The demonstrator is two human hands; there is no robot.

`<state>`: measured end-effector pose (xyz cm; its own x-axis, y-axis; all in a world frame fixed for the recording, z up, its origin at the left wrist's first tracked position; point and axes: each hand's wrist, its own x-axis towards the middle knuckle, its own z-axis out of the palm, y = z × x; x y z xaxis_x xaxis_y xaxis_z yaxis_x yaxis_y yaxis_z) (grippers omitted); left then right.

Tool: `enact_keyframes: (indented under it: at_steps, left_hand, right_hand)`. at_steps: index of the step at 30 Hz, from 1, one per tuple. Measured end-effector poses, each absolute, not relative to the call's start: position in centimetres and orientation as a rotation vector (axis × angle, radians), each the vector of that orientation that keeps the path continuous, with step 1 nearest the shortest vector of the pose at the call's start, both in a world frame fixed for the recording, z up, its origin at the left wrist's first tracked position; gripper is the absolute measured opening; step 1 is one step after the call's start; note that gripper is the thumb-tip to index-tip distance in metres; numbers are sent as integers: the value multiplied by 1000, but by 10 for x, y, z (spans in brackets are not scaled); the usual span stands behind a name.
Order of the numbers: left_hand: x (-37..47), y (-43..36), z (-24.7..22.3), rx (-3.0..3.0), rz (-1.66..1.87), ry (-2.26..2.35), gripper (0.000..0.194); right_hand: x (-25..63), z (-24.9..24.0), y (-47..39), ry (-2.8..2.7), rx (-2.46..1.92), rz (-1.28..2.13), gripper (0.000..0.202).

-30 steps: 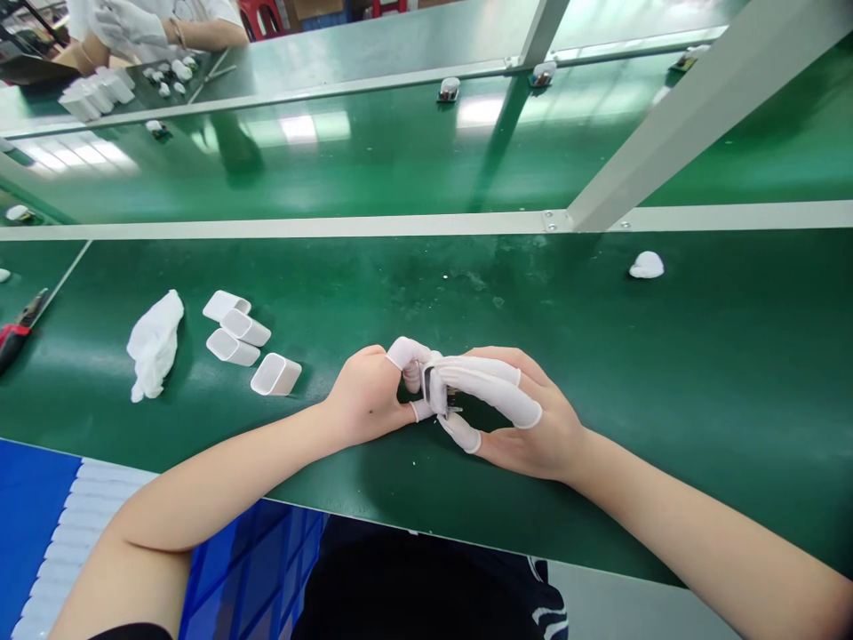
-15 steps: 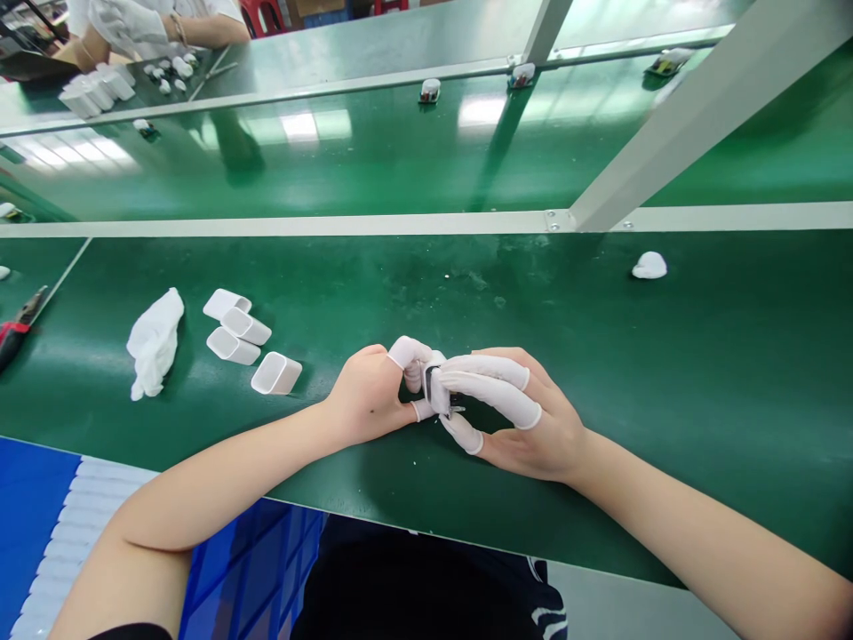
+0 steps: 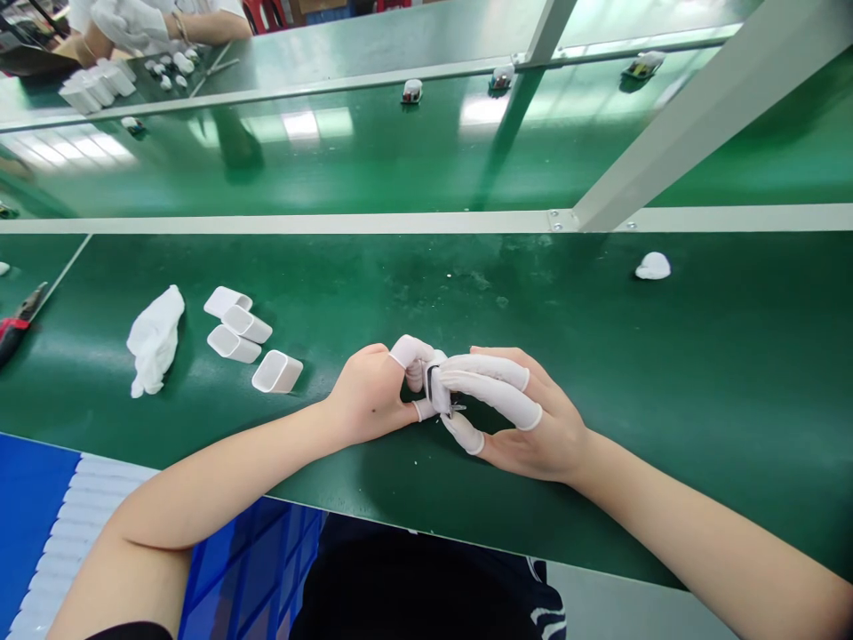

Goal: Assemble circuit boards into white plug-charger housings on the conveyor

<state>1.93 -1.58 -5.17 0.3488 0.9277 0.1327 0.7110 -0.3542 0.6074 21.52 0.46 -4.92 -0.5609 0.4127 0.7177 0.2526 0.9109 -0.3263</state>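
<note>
My left hand and my right hand meet at the middle of the green bench, with white finger cots on several fingers. Between them is a small white plastic casing with a dark gap in its side. A thin metal piece sticks out near its lower right. The left fingers are closed around its left side, and the right fingertips press on it from the right. Much of the casing is covered by fingers. To the left stand several white open-ended rectangular sleeves, the nearest sleeve lying apart from the others.
A crumpled white cloth and red-and-black pliers lie at left. A white cap-like piece sits at right. Beyond the white rail, a green belt carries small assemblies. Across it, a co-worker's gloved hands show.
The small assemblies on the belt beyond the rail have shifted left. Both my hands and the casing stay almost exactly where they were.
</note>
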Motion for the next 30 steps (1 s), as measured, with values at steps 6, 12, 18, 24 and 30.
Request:
enact_keyframes:
  at_steps: [6, 12, 18, 24, 30]
  left_hand:
    - [20, -16, -51, 2182, 654, 1432, 38]
    - [20, -15, -50, 2144, 625, 1437, 37]
    - [21, -15, -48, 2081, 648, 1415, 38]
    - [19, -13, -44, 1899, 601, 1426, 37]
    - [17, -12, -44, 1839, 597, 1428, 41]
  right_hand:
    - [216, -49, 5, -2204, -458, 284, 51]
    - [215, -51, 6, -2226, -505, 315, 52]
    - [216, -51, 13, -2224, -481, 288, 50]
    - [220, -54, 21, -2253, -502, 172, 52]
    - [221, -53, 21, -2325, -507, -117, 41]
